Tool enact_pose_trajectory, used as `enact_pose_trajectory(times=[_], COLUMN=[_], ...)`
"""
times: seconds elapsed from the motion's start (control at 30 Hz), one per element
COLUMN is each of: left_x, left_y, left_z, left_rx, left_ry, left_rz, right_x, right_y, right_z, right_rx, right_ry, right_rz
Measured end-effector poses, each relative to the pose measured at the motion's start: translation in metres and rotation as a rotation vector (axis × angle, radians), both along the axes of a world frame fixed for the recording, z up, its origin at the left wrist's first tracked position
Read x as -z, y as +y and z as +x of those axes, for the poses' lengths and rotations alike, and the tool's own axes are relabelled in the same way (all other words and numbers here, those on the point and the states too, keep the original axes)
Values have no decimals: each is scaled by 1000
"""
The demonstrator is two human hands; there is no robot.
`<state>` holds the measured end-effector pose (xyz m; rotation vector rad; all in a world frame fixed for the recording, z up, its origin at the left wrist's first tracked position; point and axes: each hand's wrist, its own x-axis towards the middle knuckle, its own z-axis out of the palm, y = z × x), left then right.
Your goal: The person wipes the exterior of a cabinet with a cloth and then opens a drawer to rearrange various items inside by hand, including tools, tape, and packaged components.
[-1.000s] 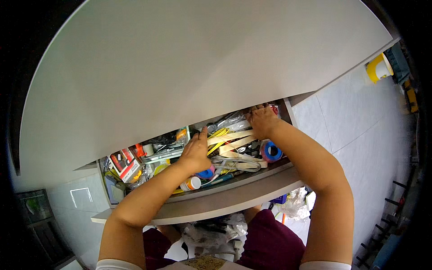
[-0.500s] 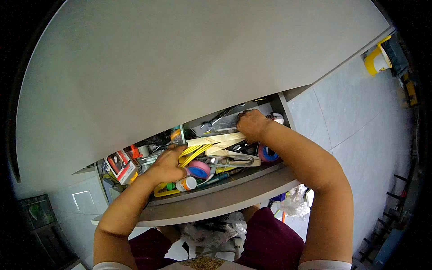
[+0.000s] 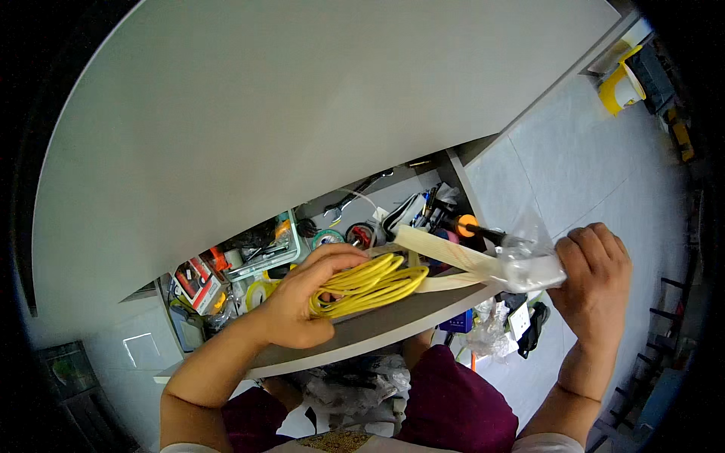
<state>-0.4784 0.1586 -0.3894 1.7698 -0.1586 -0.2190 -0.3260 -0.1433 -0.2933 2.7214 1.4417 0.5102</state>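
The yellow cable [image 3: 370,287] is held in the grip of the left hand [image 3: 291,303], above the front of the drawer [image 3: 377,336] opened beneath the pale desk [image 3: 302,113]. A clear bag [image 3: 529,266] is clasped by the right hand [image 3: 593,281] off the drawer's right end. The floor [image 3: 551,174] is laid with pale tiles, and a yellow bucket [image 3: 621,89] is seen at upper right.

Open drawer [image 3: 377,334]: light grey bottom; an open-ended wrench [image 3: 353,199], a pale green tray [image 3: 266,265] left of it, a red-and-white box [image 3: 202,284] farther left
Tiled floor [image 3: 525,177]: pale grey; a yellow-and-white bucket [image 3: 622,89] at right, crumpled clear plastic [image 3: 492,334]
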Motion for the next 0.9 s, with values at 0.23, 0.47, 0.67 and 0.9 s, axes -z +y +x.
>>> enact_pose_trajectory(times=[0.23,0.47,0.67,0.9], left_x=[-23,44,175,209], left_y=[-127,-233,-277,-276], left_z=[54,17,-5,9], left_rx=[210,55,-36,-4], left_ry=[-223,337,433,312], left_rz=[-213,-231,-114,-169], right_x=[78,261,336,302], right_y=[-142,-170,-210,-193], right_z=[-67,-105,-96,-100], right_rx=[554,1291,1304,1356], right_ry=[184,1118,1211,1626], right_rz=[1045,1741,2146,2065])
